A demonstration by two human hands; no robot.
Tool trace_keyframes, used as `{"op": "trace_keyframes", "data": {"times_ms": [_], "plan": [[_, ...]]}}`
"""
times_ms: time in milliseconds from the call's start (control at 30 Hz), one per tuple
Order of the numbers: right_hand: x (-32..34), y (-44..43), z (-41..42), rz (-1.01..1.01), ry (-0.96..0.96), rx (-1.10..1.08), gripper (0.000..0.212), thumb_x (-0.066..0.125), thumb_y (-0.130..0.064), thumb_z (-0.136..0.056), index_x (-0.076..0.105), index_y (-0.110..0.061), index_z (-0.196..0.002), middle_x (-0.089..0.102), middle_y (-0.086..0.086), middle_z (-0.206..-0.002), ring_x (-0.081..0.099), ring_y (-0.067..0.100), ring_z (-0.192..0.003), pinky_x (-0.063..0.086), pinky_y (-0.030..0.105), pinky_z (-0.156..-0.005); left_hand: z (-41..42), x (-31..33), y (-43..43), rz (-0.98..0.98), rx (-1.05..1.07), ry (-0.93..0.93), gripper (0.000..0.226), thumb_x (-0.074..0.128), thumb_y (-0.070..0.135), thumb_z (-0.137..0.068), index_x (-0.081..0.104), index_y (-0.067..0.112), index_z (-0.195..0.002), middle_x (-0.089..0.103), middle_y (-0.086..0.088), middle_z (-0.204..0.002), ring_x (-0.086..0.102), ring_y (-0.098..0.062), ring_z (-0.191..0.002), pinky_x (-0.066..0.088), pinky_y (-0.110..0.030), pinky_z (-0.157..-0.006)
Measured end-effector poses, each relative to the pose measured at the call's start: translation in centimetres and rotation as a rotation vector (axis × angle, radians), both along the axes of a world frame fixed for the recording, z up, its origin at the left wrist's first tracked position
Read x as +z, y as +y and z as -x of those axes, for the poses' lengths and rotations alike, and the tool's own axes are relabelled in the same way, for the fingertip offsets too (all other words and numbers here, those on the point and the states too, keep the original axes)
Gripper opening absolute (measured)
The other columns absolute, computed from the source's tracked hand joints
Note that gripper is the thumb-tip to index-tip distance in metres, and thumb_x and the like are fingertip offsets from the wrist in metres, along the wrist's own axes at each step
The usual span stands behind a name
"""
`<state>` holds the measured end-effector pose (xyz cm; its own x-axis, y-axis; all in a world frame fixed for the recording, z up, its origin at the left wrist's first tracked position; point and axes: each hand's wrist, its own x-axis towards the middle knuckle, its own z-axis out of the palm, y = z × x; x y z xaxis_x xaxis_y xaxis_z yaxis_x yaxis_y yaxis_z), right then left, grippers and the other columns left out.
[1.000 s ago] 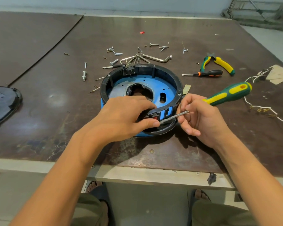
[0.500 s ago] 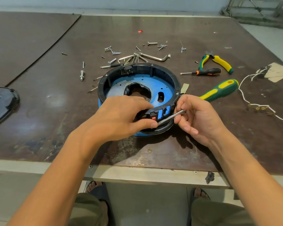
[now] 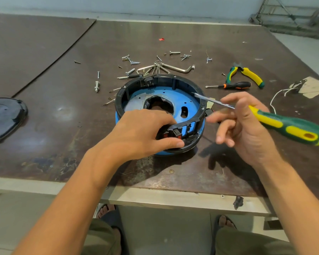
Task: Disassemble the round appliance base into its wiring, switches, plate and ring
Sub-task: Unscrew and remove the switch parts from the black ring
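The round appliance base (image 3: 160, 100) lies on the dark table, a black ring (image 3: 182, 80) around a blue plate (image 3: 188, 102) with a dark centre hole. Black switches with red parts (image 3: 175, 134) sit in the ring's near side. My left hand (image 3: 145, 133) grips that near side, thumb under the switches. My right hand (image 3: 241, 122) holds a green and yellow screwdriver (image 3: 291, 128); its metal blade (image 3: 210, 100) is raised over the ring's right rim, blurred. White wiring (image 3: 280, 93) lies at the right.
Loose screws and bolts (image 3: 131, 60), hex keys (image 3: 175, 68), a small black and orange screwdriver (image 3: 230, 85) and green and yellow pliers (image 3: 249, 74) lie behind the base. A black cover (image 3: 4, 116) lies at the left. The table's front edge (image 3: 155, 197) runs near my arms.
My right hand pulled the screwdriver blade out from beside the switches and swung it up over the ring's right rim. My left hand kept its grip on the base.
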<state>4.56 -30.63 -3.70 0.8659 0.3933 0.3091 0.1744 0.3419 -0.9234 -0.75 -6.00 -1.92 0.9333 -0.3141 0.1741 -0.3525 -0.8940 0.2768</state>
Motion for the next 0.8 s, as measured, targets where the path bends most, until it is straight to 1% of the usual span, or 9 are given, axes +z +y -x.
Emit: {"op": "trace_keyframes", "data": {"times_ms": [100,233,300,400,533,600,667,700,800], "plan": [[0.4,1.3,1.6,0.217,-0.089,-0.109,0.029,0.06,-0.055,-0.095,0.067,-0.027,-0.093,0.076,0.013,-0.075,0.07,0.028,-0.049,0.046,0.022,-0.039,-0.1,-0.1,-0.1,-0.006,0.011,-0.004,0.055,0.041,0.081,-0.078,0.064,0.037,-0.102,0.06,0.017,-0.085,0.051,-0.004,-0.075,0.047,-0.031,-0.063],[-0.2,3.0,2.7,0.464,-0.307,-0.287,0.035,0.079,-0.036,-0.089,0.056,-0.018,-0.069,0.073,0.003,-0.071,0.072,0.027,-0.063,0.056,0.032,-0.055,-0.1,-0.1,-0.2,-0.002,0.018,-0.011,0.055,0.04,0.082,-0.077,0.064,0.037,-0.098,0.061,0.015,-0.084,0.052,-0.005,-0.074,0.042,-0.03,-0.06],[-0.4,3.7,3.1,0.507,-0.406,-0.317,0.041,0.085,-0.029,-0.083,0.05,-0.02,-0.065,0.071,-0.002,-0.068,0.068,0.02,-0.064,0.055,0.03,-0.061,-0.2,-0.2,-0.4,-0.042,0.034,-0.045,0.055,0.038,0.079,-0.078,0.063,0.035,-0.098,0.061,0.014,-0.086,0.054,-0.007,-0.076,0.039,-0.027,-0.057],[-0.6,4.5,3.2,0.531,-0.434,-0.349,0.042,0.089,-0.026,-0.079,0.049,-0.027,-0.067,0.07,-0.003,-0.069,0.063,0.011,-0.064,0.052,0.023,-0.062,-0.2,-0.4,-0.8,-0.098,0.073,-0.107,0.051,0.039,0.067,-0.081,0.065,0.03,-0.105,0.063,0.012,-0.092,0.06,-0.013,-0.084,0.03,-0.023,-0.054],[-0.7,4.8,2.9,0.547,-0.429,-0.375,0.042,0.09,-0.026,-0.08,0.049,-0.032,-0.069,0.068,-0.003,-0.069,0.062,0.013,-0.064,0.053,0.029,-0.062,-0.1,-0.4,-0.9,-0.148,0.073,-0.127,0.055,0.038,0.066,-0.082,0.063,0.029,-0.114,0.063,0.012,-0.102,0.055,-0.012,-0.097,0.024,-0.021,-0.053],[-0.8,4.7,2.9,0.563,-0.442,-0.357,0.039,0.088,-0.022,-0.081,0.051,-0.028,-0.07,0.067,-0.002,-0.068,0.062,0.016,-0.063,0.053,0.036,-0.062,0.1,-0.4,-0.6,-0.152,0.034,-0.113,0.06,0.042,0.068,-0.082,0.06,0.027,-0.122,0.06,0.011,-0.11,0.051,-0.011,-0.102,0.03,-0.021,-0.059],[-0.7,4.6,3.0,0.573,-0.483,-0.325,0.035,0.087,-0.017,-0.082,0.054,-0.021,-0.071,0.066,0.001,-0.067,0.061,0.019,-0.061,0.051,0.04,-0.059,0.6,-0.3,-0.3,-0.106,0.012,-0.13,0.064,0.048,0.069,-0.081,0.06,0.024,-0.124,0.061,0.008,-0.113,0.052,-0.013,-0.103,0.042,-0.027,-0.07],[-0.7,4.5,3.0,0.568,-0.504,-0.316,0.035,0.086,-0.014,-0.082,0.053,-0.021,-0.071,0.065,0.002,-0.066,0.061,0.021,-0.059,0.05,0.04,-0.058,0.9,-0.3,-0.2,-0.091,0.021,-0.171,0.063,0.051,0.068,-0.08,0.062,0.023,-0.122,0.062,0.007,-0.111,0.054,-0.015,-0.102,0.046,-0.031,-0.076],[-0.5,4.2,2.9,0.541,-0.51,-0.329,0.042,0.084,-0.005,-0.08,0.049,-0.024,-0.07,0.063,0.007,-0.064,0.057,0.022,-0.057,0.049,0.038,-0.056,1.4,-0.5,0.0,-0.082,0.079,-0.253,0.06,0.054,0.073,-0.08,0.066,0.024,-0.113,0.066,0.009,-0.102,0.059,-0.016,-0.097,0.046,-0.04,-0.09]]}}
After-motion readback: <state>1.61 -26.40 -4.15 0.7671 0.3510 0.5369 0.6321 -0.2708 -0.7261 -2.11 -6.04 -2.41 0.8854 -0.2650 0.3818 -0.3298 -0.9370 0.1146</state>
